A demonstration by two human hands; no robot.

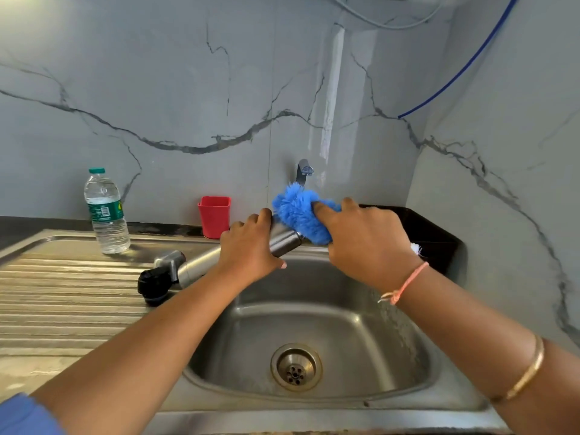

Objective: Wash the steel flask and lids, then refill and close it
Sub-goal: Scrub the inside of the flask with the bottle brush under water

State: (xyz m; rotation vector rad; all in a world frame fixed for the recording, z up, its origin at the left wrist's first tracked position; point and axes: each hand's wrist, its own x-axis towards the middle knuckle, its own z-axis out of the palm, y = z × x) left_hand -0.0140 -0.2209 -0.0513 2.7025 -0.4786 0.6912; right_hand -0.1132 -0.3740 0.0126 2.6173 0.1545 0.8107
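Note:
My left hand (248,246) grips the steel flask (284,240), held tilted over the back edge of the sink basin (361,340) with its mouth pointing up to the right. My right hand (364,240) holds a fluffy blue brush (295,211) pressed against the flask's mouth. On the draining board (62,293) to the left lie a steel cup lid (169,260) and a black stopper lid (155,285), side by side and touching.
A clear water bottle with a green cap (105,211) stands at the back left of the draining board. A red cup (215,216) stands by the wall. The tap (303,171) juts from the wall behind the brush. A black container (423,233) fills the right corner.

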